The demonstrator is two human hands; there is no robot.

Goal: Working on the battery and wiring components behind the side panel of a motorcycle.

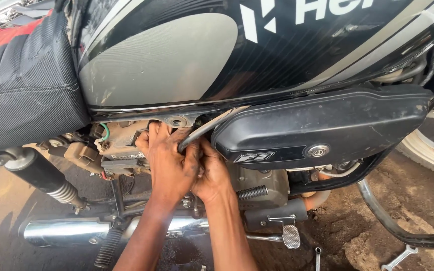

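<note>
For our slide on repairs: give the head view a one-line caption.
Both hands, left hand and right hand, work at a motorcycle's frame beside its black side cover.

Black side cover (322, 128), black-and-grey tank (187, 55), chrome exhaust (66, 232).

Roadside repair spot: motorcycle (257, 65) on dirt ground (357, 236), spanners (399, 257) lying about.

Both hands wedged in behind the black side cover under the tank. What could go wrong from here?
1. The left hand and right hand are packed between the frame tube and the black side cover; a slip could pinch fingers.
2. Exposed wiring and connectors sit beside the left hand and may get snagged.
3. Wrenches lie loose on the dirt by the footpeg, easy to step on.
</note>
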